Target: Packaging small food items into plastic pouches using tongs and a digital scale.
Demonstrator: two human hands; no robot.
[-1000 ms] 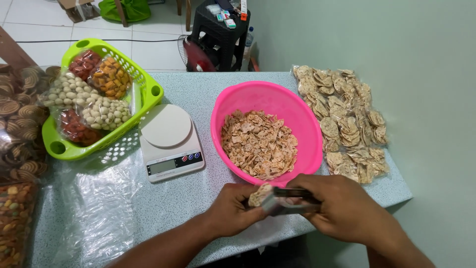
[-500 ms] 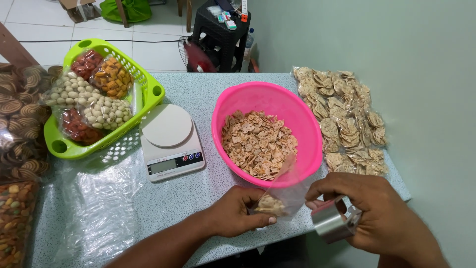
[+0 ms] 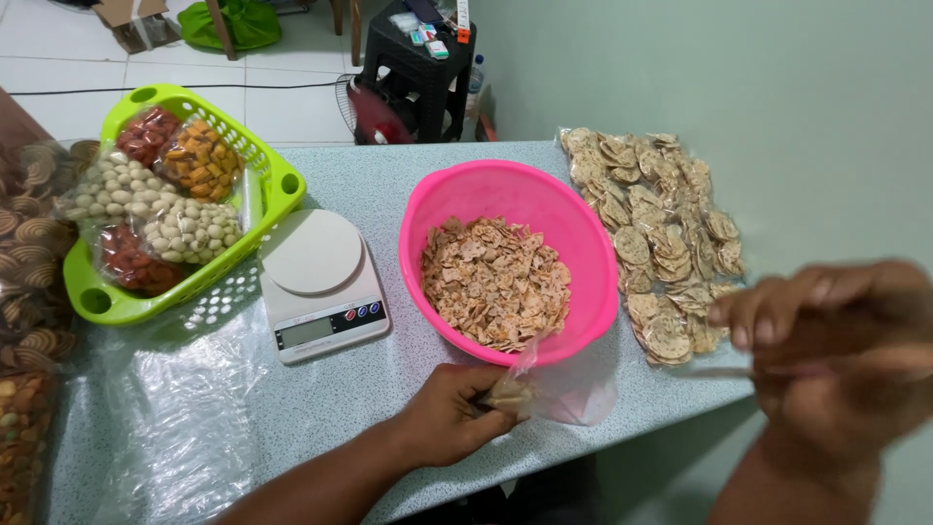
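the left hand (image 3: pixel 449 420) is pinching the gathered neck of a small clear bag (image 3: pixel 544 389) with a few chips in it, resting on the table (image 3: pixel 389 175) just at the near edge, right under the rim of the pink bowl (image 3: pixel 583 233). the bag is touching the bowl's near side and hanging close to the drop-off. the right hand (image 3: pixel 836 350) is lifting off the table's right end, out over the floor, blurred; its fingers are curling round something thin, but it is too smeared to tell what or how tightly.

the bowl, full of broken chips (image 3: pixel 496 282), is sitting mid-table, with the scale (image 3: pixel 321 282) just beside it on the left and the green basket (image 3: pixel 97 301) of packed snacks beyond that. packets of round crackers (image 3: pixel 651 233) are lying along the right edge, near the wall. open room is lying in front of the scale, over the clear plastic sheet (image 3: pixel 175 418).

half a second ago the right hand was lower, near the bag, holding a metal tool; now it is pulling up and away to the right, while the left hand is staying put.
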